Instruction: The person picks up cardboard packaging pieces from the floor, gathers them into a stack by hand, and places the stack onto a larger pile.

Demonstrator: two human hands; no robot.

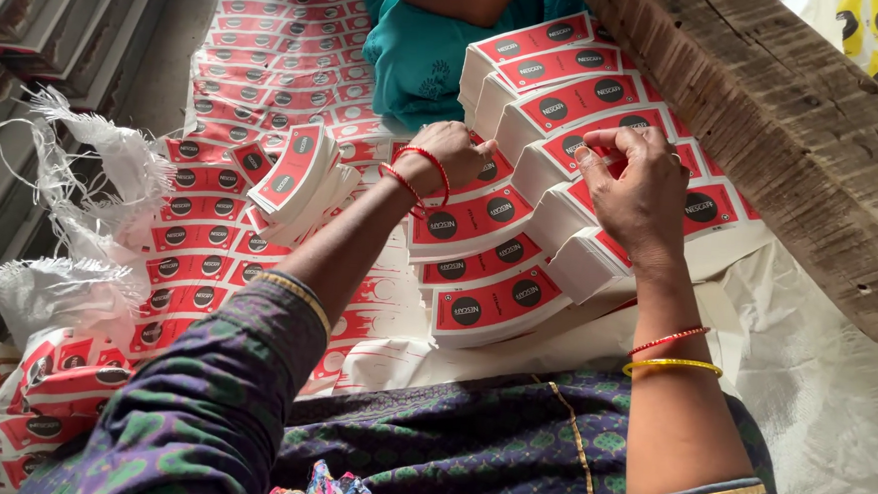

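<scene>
You sit on a floor spread with a white plastic sheet (812,397), and a broad printed sheet of red-and-white labels (269,58) lies flat over it, running away from you toward a grey wall. A rough, weathered wooden beam (795,135) crosses the upper right corner. Take that beam as your marker: just below and left of it, stacks of red-and-white die-cut paper labels (556,113) lie fanned in overlapping rows. Your right hand (642,188) rests on those stacks, close under the beam, its fingers pinched together on the edge of the top labels. Your left hand (454,153) sits farther left of the beam, curled shut on the stacks; what it grips is hidden beneath it. A loose tilted pile of the same labels (298,174) lies farther left still. Far from the beam, at the left edge, frayed white woven sacking (81,208) bunches up. Another person in teal cloth (419,46) sits opposite you.
</scene>
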